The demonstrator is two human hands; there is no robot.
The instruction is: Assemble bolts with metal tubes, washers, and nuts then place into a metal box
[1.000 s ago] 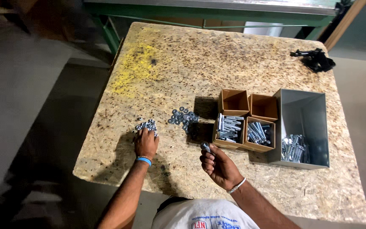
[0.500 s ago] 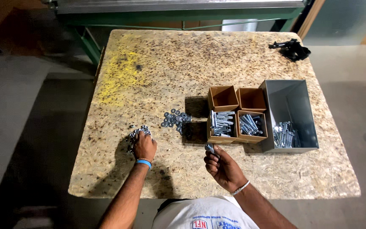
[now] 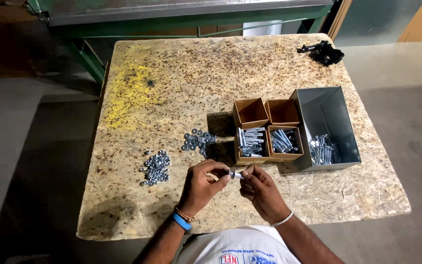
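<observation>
My left hand [image 3: 202,185] and my right hand [image 3: 258,188] meet above the near edge of the chipboard table [image 3: 279,78]. Between their fingertips sits a small silver bolt [image 3: 236,174], pinched from both sides. To the left lies a pile of small nuts [image 3: 155,167]. A heap of washers [image 3: 198,141] lies just beyond my hands. Small brown cardboard boxes [image 3: 267,129] stand behind my right hand; the two near ones hold silver bolts, the two far ones look empty.
A grey metal bin [image 3: 326,128] with more bolts in its near end stands right of the boxes. A black object [image 3: 321,52] lies at the far right corner. Yellow paint marks the table's far left. A green metal frame [image 3: 186,22] runs behind.
My left hand has left the nut pile and moved right to meet my right hand at the bolt. The camera view has shifted, so the table sits lower in the picture.
</observation>
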